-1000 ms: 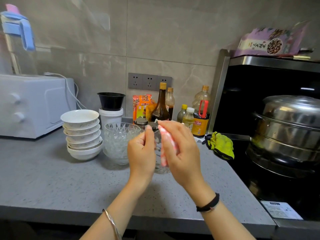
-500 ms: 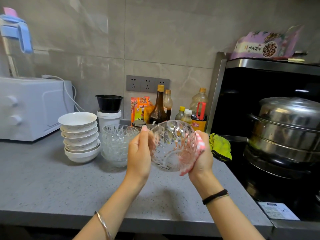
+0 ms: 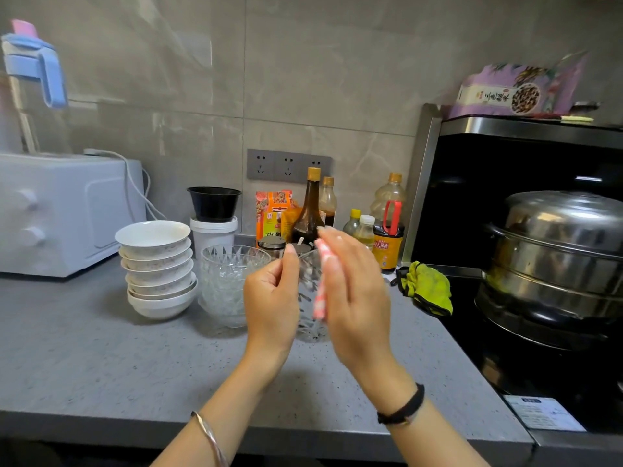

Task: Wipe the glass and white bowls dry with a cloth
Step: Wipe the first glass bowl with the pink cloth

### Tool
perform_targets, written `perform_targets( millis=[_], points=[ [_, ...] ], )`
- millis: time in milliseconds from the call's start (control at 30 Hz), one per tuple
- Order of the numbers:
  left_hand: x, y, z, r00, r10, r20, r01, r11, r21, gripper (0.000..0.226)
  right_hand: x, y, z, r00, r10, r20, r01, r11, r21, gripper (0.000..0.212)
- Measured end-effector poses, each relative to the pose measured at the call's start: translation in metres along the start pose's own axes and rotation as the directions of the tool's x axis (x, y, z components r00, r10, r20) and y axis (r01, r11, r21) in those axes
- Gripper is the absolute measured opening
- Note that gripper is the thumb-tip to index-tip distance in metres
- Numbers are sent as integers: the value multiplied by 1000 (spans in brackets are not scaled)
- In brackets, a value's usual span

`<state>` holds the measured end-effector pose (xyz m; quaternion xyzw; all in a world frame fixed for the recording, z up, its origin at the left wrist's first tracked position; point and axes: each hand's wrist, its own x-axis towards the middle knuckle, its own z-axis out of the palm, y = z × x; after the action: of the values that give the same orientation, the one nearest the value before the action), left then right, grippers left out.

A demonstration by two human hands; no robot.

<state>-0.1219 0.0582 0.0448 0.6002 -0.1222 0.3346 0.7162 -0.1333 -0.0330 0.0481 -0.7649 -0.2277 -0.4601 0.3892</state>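
**A:** And the glass bowl (image 3: 308,299) was up off the worktop (image 3: 84,348), held edge-on over its middle, just in front of the stacked glass bowls (image 3: 226,284). The white bowls (image 3: 156,267) sat piled beside those, towards the back edge.

**B:** What about the grip?

**A:** The left hand (image 3: 271,298) pinched the rim between thumb and curled fingers. The right hand (image 3: 354,291) had its fingers nearly straight and pressed the pink cloth (image 3: 320,281) flat against the bowl. Its thumb was hidden, so I couldn't tell whether it hooked anything.

**B:** That looked risky to me.

**A:** It was. Wet cut glass held by one small pinch could slip if the wiping hand pushed too hard. From there it would likely drop onto the stone or knock the glass stack. The motion blur suggested the wipe was brisk, too.

**B:** And what had changed from half a second earlier?

**A:** The bowl's mouth had faced us then, with the right hand cupping it from behind. By this point it had turned side-on and the hands had closed in together. Both stacks were unmoved.
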Motion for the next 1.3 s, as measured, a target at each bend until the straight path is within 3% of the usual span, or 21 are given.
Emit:
perform_targets(
  millis=[67, 133, 200, 267, 333, 433, 467, 533, 600, 633, 800, 833, 900, 967, 1033, 1100, 1133, 1233, 1300],
  points=[
    [-1, -1, 1, 1000, 9, -6, -9, 1000, 9, 46, -2, 2, 4, 982, -184, 50, 190, 963, -189, 41],
    [-1, 1, 0, 1000, -21, -22, 21, 1000, -7, 48, 2, 7, 1, 978, -190, 87, 199, 973, -113, 42],
    [0, 3, -1, 996, -77, -51, 74, 996, -58, 53, 7, 15, -4, 997, 14, 80, -28, 985, 168, 39],
    [2, 6, -2, 993, -95, -71, 89, 992, -88, 54, 9, 19, -4, 978, 188, 92, -208, 918, 338, 35],
    [4, 6, -2, 995, -75, -72, 70, 995, -64, 54, 5, 13, -1, 987, 148, 56, -158, 956, 246, 37],
    [6, 5, -1, 997, -37, -63, 34, 998, -46, 53, 4, 5, 4, 995, -97, 21, 99, 984, -150, 43],
    [6, 6, 0, 998, -28, -56, 26, 999, -36, 52, 5, 7, 4, 991, -128, 26, 131, 976, -174, 43],
    [5, 7, -1, 999, -28, -36, 27, 999, -24, 57, 9, 13, 1, 998, -38, 51, 38, 999, -5, 40],
    [4, 6, -1, 998, -50, -26, 49, 998, -42, 59, 11, 19, 0, 986, 144, 84, -160, 956, 246, 36],
    [4, 4, -2, 997, -63, -33, 61, 997, -46, 58, 9, 18, 0, 981, 171, 90, -189, 943, 275, 36],
    [3, 1, -3, 996, -70, -50, 69, 998, -7, 53, 3, 7, 7, 987, -137, 78, 143, 986, -83, 41],
    [2, 3, -3, 996, -77, -44, 76, 997, -19, 52, 7, 9, 6, 989, -116, 87, 121, 991, -55, 40],
    [0, 3, -3, 993, -111, -40, 107, 991, -80, 52, 15, 12, 2, 996, 45, 72, -56, 985, 162, 34],
    [-1, 3, -4, 985, -164, -58, 152, 973, -173, 51, 19, 14, -2, 956, 270, 117, -293, 857, 424, 32],
    [-1, 1, -5, 975, -211, -70, 185, 945, -269, 46, 18, 16, -3, 845, 482, 230, -516, 624, 587, 36],
    [-1, -1, -4, 970, -229, -80, 189, 921, -341, 44, 12, 14, -2, 710, 627, 320, -629, 359, 690, 40],
    [0, -3, -4, 972, -222, -79, 180, 917, -355, 48, 11, 13, -2, 673, 665, 324, -628, 283, 725, 41],
    [1, -3, -5, 986, -166, -5, 159, 951, -266, 78, 13, 13, -4, 647, 721, 247, -565, 237, 790, 55],
    [4, -1, -7, 990, -129, 62, 137, 980, -143, 77, 17, 16, -6, 657, 732, 182, -542, 291, 789, 58]
  ],
)
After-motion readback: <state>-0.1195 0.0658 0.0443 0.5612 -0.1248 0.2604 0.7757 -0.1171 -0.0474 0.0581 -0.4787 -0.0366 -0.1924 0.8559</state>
